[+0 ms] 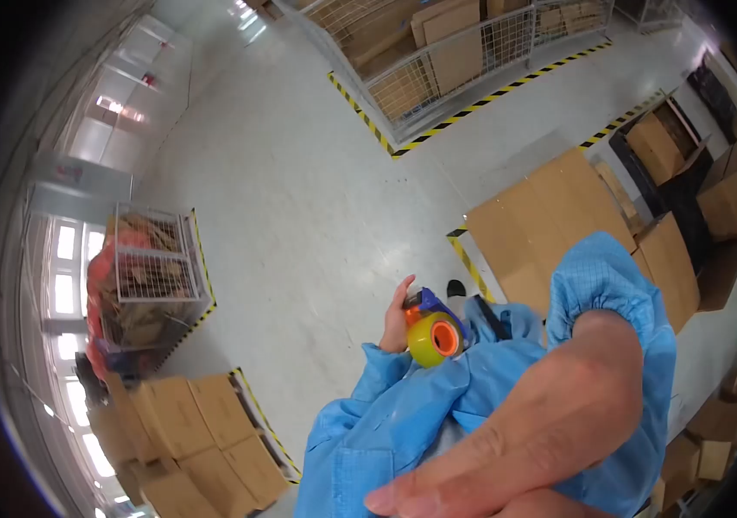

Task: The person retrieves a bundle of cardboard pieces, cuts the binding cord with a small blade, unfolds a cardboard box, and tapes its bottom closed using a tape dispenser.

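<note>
Low in front of my body, my left hand [395,321] grips a tape dispenser [427,302] with a blue frame. A roll of yellow-green tape [427,342] with an orange core sits on it. Part of that hand is hidden behind the dispenser. My right hand [515,423] is large and close to the camera, its fingers stretched toward the lower left across my blue work coat [385,432]. I see nothing held in its visible fingers; the lower part is cut off by the frame edge.
Cardboard boxes [187,423] are stacked at lower left, behind striped floor tape. A wire cage [157,255] stands at left, another cage [446,78] with flat cardboard at the top. To the right lie a large cardboard sheet [541,216] and open boxes [670,259].
</note>
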